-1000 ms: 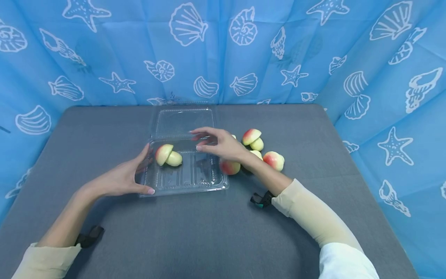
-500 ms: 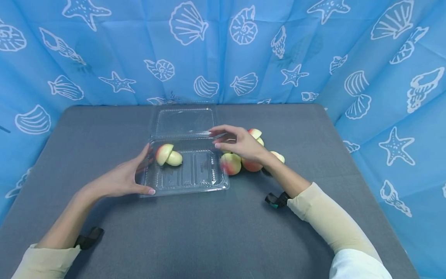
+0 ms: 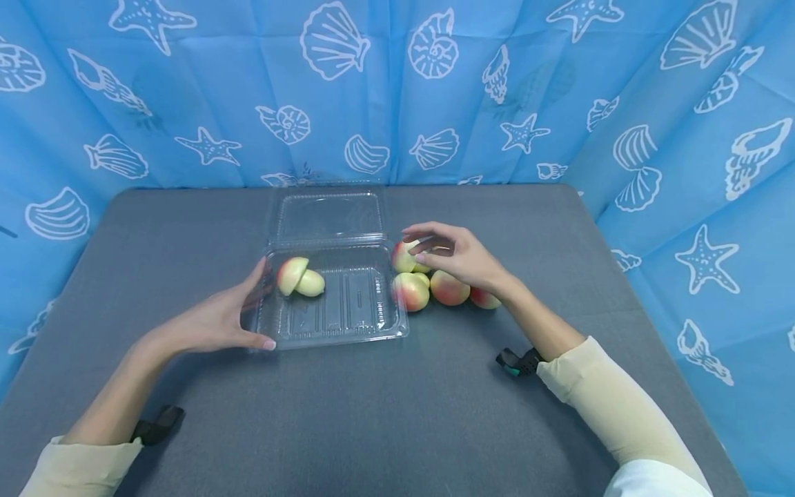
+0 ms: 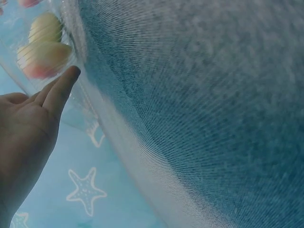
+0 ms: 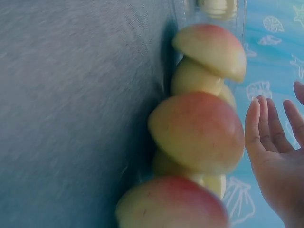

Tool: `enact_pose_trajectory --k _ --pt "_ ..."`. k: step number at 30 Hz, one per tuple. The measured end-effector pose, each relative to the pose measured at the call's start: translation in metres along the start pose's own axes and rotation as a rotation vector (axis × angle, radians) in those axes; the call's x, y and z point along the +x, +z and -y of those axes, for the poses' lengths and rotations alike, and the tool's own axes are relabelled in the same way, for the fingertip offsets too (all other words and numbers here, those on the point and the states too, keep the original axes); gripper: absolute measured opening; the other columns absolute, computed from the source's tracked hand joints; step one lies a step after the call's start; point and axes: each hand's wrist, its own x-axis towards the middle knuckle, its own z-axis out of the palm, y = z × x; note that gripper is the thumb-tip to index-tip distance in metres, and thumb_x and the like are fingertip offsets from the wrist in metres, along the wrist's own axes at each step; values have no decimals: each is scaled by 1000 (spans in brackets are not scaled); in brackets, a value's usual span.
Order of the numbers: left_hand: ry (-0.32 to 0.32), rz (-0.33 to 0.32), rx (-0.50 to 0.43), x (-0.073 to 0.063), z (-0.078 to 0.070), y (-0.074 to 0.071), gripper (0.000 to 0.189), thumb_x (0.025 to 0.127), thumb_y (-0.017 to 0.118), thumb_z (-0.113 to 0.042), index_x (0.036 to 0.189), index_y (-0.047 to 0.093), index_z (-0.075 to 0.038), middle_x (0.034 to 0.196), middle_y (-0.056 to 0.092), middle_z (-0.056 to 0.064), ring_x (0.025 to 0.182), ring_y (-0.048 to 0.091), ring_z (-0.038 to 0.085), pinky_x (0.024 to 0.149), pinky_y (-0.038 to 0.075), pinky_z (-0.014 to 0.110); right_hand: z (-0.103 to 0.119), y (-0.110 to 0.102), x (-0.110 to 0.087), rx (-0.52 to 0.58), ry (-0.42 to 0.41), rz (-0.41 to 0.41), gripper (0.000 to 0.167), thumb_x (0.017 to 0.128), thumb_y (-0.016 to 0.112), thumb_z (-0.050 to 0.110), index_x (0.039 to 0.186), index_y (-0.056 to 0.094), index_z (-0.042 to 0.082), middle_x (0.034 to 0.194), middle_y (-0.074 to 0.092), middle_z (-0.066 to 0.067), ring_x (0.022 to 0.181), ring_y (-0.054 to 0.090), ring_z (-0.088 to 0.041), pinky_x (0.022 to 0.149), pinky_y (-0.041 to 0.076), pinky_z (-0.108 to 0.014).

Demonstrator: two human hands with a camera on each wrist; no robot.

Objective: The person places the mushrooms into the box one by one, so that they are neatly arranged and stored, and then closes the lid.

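Note:
A clear plastic clamshell box (image 3: pixel 335 339) lies on the grey table, its lid (image 3: pixel 329 215) folded back. One red-and-yellow toy mushroom (image 3: pixel 308 281) rests on its side at the box's left end. My left hand (image 3: pixel 214 317) is at that end, fingers along the side and thumb at the front corner. In the left wrist view its fingers look straight against the clear wall. Right of the box, several more toy mushrooms (image 3: pixel 450 288) lie close together. Over them is my right hand (image 3: pixel 459 255), fingers loosely bent, holding nothing visible and partly hiding some mushrooms.
The grey tabletop (image 3: pixel 373 421) extends in front of the box and to both sides. Behind and around it hangs a blue curtain (image 3: pixel 397 90) with white shell and starfish prints. A dark wrist camera (image 3: pixel 520 362) sits under the right forearm.
My right hand has moved right, from above the box's right end to above the loose mushrooms. The left hand, the box and the mushroom in it have stayed in place.

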Motion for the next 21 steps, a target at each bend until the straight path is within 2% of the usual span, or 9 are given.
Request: enact_pose_trajectory --k 6,16,21 --pt "-4 6 -15 1 3 2 138 73 88 -40 156 -21 -18 164 -9 19 143 25 46 111 31 55 -1 -13 -16 -6 18 -26 43 94 67 6 136 58 4 131 61 -14 115 61 -29 94 53 -34" --pt "-24 -1 3 -2 0 1 138 73 87 -43 156 -21 -17 164 -8 20 143 25 47 112 28 58 -6 -32 -35 21 -13 -26 44 94 65 0 136 55 -4 130 57 -29 116 57 -46 94 53 -31" --pt "-28 -4 11 -2 0 1 139 73 87 -43 156 -21 -16 164 -7 21 143 26 47 112 27 57 -11 -41 -46 -9 -13 -49 45 93 65 -1 137 55 -3 129 58 -29 117 57 -43 95 52 -30"
